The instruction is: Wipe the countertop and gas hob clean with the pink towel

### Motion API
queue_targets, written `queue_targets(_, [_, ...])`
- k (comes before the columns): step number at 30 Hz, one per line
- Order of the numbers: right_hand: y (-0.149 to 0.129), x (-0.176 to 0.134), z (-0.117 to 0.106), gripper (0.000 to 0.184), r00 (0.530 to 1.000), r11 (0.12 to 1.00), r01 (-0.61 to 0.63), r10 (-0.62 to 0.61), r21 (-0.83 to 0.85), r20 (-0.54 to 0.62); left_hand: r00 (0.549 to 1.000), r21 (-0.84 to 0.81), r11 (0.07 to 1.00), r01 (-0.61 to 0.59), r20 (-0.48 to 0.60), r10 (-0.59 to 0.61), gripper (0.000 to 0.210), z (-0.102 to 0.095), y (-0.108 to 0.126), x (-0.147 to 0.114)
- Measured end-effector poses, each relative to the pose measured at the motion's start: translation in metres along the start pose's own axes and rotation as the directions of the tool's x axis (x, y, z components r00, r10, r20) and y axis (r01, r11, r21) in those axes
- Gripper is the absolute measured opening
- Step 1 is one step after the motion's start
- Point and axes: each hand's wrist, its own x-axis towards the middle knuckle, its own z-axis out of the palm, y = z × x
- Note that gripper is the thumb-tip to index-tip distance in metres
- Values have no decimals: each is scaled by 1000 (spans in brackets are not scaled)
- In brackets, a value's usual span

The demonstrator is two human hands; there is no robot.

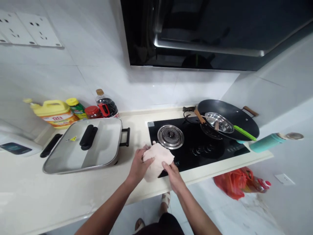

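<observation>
Centrally held cloth [158, 158]: pale, spread between two hands over the cooktop's front left edge and the counter beside it; contact with either surface unclear.
Left hand [140, 163]: clamped on the cloth's left side, thumb laid on top, fingers mostly hidden.
Right hand [173, 174]: clamped on the cloth's right side, thumb uppermost; set apart from the left hand, likely to keep the cloth stretched flat.
Cooktop [188, 130]: black, set into the pale counter [133, 148], with a round burner [170, 136] just behind the cloth.
Electric pan [105, 140]: left of both hands, lidded, black handle [88, 137] on top, presumably for lifting from above.
Wok [234, 111]: tilted over the cooktop's right part, holding a steel bowl [218, 121]; green handle [244, 132] laid across the near rim.
Wall [151, 86] row: yellow jug [57, 114], green bottle [78, 109], red-lidded jar [93, 112] and dark bottle [107, 105], lined up behind the pan, perhaps to spare counter room.
Hood [207, 57]: overhead, probably for catching fumes.
Floor [195, 192]: red bag [231, 184] near the right wall.
</observation>
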Motion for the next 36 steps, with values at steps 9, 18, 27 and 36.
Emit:
queue_targets(9, [70, 2, -146, 56, 915, 969, -181, 103, -170, -391, 788, 432, 806, -405, 612, 68, 51, 84, -47, -27])
queue_targets(18, [74, 17, -209, 42, 891, 801, 32, -294, -598, -346, 931, 582, 755, -304, 351, 104, 72, 128, -68, -16])
queue_targets(27, [88, 91, -180, 31, 841, 248, 327, -516, -912, 161, 896, 735, 529, -424, 255, 363, 50, 157, -114, 13])
queue_targets(36, [101, 113, -207, 33, 722, 1, 549, -503, -836, 475, 974, 842, 534, 72, -175, 144, 73, 102, -123, 94])
